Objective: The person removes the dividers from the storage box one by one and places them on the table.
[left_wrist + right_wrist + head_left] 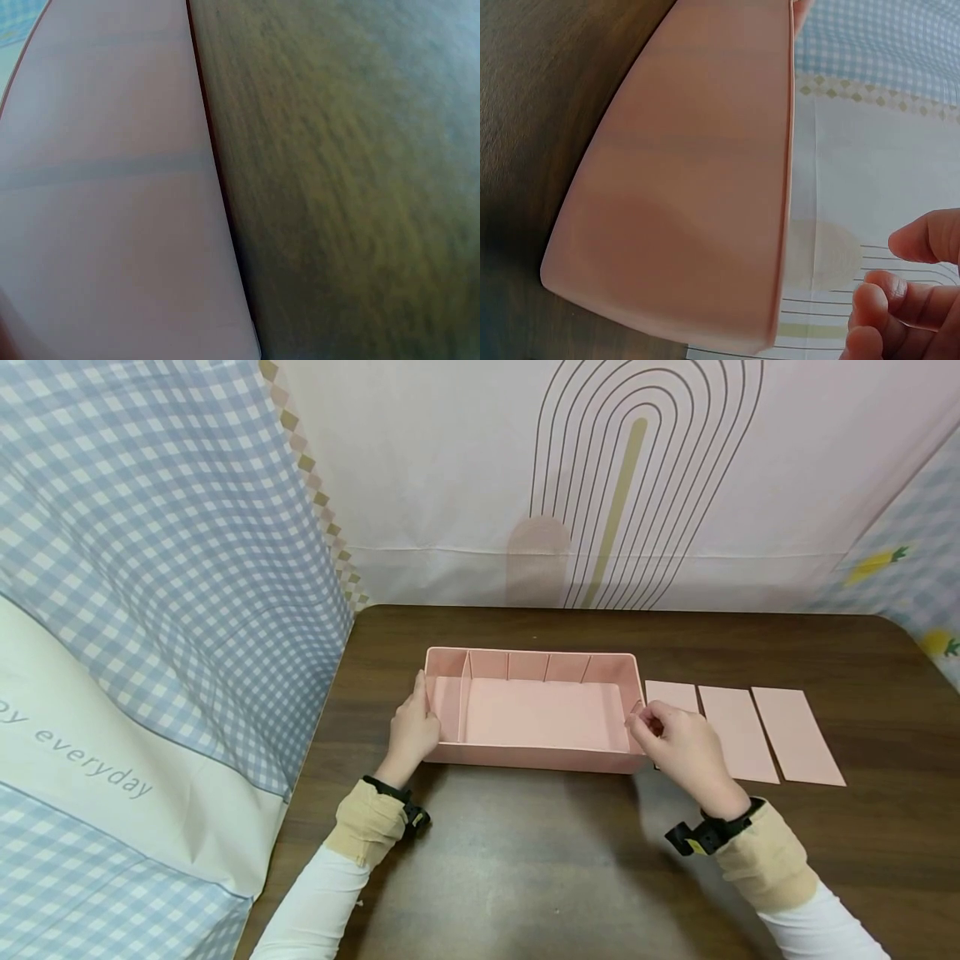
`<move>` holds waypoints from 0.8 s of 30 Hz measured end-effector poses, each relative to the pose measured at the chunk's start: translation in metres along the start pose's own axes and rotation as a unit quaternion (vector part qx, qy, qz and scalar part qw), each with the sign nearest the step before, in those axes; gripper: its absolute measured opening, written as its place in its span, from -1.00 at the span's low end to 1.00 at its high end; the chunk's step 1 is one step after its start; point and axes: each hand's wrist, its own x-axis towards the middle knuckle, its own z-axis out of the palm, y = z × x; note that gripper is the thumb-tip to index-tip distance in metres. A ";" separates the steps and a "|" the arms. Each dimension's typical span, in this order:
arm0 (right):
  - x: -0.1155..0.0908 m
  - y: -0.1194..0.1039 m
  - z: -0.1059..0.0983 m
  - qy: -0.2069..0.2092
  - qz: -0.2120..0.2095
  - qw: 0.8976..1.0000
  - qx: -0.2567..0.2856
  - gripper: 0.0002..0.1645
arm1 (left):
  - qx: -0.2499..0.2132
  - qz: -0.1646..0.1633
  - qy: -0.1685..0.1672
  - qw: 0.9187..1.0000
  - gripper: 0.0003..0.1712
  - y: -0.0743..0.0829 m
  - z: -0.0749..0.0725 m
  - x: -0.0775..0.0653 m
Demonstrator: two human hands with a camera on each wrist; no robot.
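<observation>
A pink box point(543, 758) with an open top lies lengthwise on the table. One upright divider point(465, 697) partitions off its narrow left compartment. Straight fingers of my left hand point(415, 722) lie along the outside of the box's left end. Over the right end of the box is my right hand point(681, 747), its fingers bent. In the right wrist view, a gap shows between thumb point(926, 238) and fingers, with nothing between them. The box's outer wall point(112, 247) fills much of the left wrist view.
Three flat pink panels point(738, 733) lie side by side on the dark wooden table point(510, 860), right of the box; my right hand partly covers the nearest one. Printed cloth point(450, 468) hangs behind the table, and blue checked cloth point(187, 552) on the left.
</observation>
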 end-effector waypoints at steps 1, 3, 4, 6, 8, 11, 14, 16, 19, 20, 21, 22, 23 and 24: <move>0.000 -0.001 0.001 0.000 -0.001 1.000 0.001 -0.78 | 0.000 0.000 0.001 1.000 -0.28 0.000 0.000 0.000; 0.000 -0.002 0.002 0.000 -0.004 1.000 0.003 -0.77 | 0.001 0.000 0.001 1.000 -0.28 0.000 0.000 0.000; 0.000 -0.002 0.003 0.000 -0.006 1.000 0.004 -0.76 | 0.001 0.000 0.002 1.000 -0.28 0.000 0.000 0.000; 0.001 -0.004 0.005 0.003 -0.011 1.000 0.006 -0.74 | 0.000 0.000 0.002 1.000 -0.28 0.000 0.000 0.000; 0.001 -0.006 0.007 0.008 -0.020 1.000 0.005 -0.72 | 0.000 -0.001 0.002 1.000 -0.27 0.000 0.000 0.000; 0.002 -0.009 0.010 0.012 -0.028 1.000 0.000 -0.69 | 0.000 -0.001 0.002 1.000 -0.27 0.000 0.000 0.000; 0.003 -0.012 0.012 0.011 -0.030 0.999 -0.002 -0.68 | 0.000 -0.002 0.002 1.000 -0.26 0.000 0.000 0.000; 0.003 -0.015 0.013 0.007 -0.028 1.000 0.001 -0.68 | 0.000 -0.002 0.000 1.000 -0.26 0.000 0.000 0.000; 0.003 -0.018 0.014 0.001 -0.024 1.000 0.004 -0.71 | -0.001 -0.004 -0.003 1.000 -0.25 -0.001 0.000 0.000; 0.003 -0.019 0.015 -0.001 -0.024 1.000 0.005 -0.71 | -0.002 -0.005 -0.005 1.000 -0.25 -0.001 0.000 0.000; 0.003 -0.020 0.015 -0.003 -0.023 1.000 0.008 -0.72 | -0.002 -0.006 -0.006 1.000 -0.25 -0.001 0.000 0.000; 0.003 -0.021 0.016 -0.005 -0.021 1.000 0.009 -0.72 | -0.002 -0.006 -0.007 1.000 -0.25 -0.001 0.000 0.001; 0.003 -0.022 0.016 -0.007 -0.019 1.000 0.011 -0.72 | -0.002 -0.008 -0.008 1.000 -0.24 0.000 0.000 0.001; 0.004 -0.022 0.016 -0.008 -0.018 1.000 0.013 -0.73 | -0.002 -0.008 -0.008 1.000 -0.24 0.000 0.000 0.001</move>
